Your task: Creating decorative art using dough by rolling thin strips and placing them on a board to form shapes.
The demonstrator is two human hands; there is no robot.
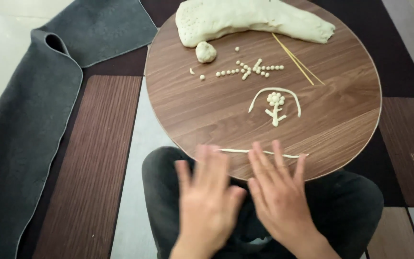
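In the head view, my left hand (207, 199) and right hand (281, 192) lay flat and open, fingers spread, gripping nothing, over a thin dough strand (264, 153) at the lower edge of the round wooden board (207, 110). I judged the strand soft and fragile, best lifted near both ends.

One head-worn view looks steeply down — close over the hands (243, 199) — onto the round wooden counter (350, 110) beyond.
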